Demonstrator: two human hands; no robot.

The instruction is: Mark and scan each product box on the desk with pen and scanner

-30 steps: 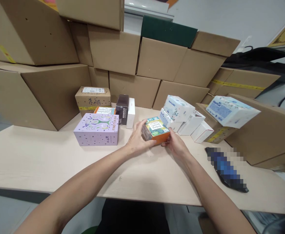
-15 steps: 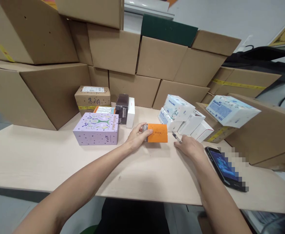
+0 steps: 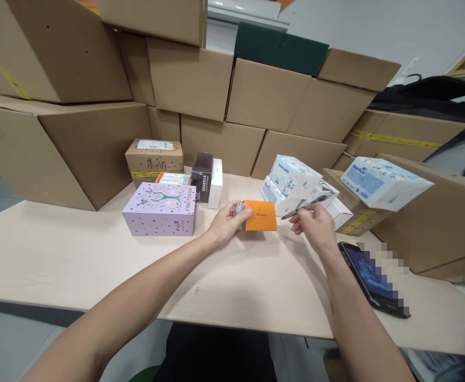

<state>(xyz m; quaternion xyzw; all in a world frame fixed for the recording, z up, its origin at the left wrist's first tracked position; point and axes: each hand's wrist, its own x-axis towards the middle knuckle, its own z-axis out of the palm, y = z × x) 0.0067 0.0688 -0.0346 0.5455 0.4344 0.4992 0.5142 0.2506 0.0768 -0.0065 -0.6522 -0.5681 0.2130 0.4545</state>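
My left hand is closed around the left end of a small orange box, thumb on its front face. The box is held a little above the pale table. To its right, my right hand pinches a slim pen between thumb and fingers. The pen's dark tip points left toward the orange box, apart from it. Behind the right hand stand tissue packs and white boxes, partly hidden by the hand and the blurred pen.
A purple tea box sits left, with a small carton, a dark box and a white box behind. Large cardboard boxes wall off the back. A handheld device lies right, near another tissue pack.
My right hand has lifted the pen off the table and turned it, so its tip now points left. The left hand still holds the orange box in nearly the same place.
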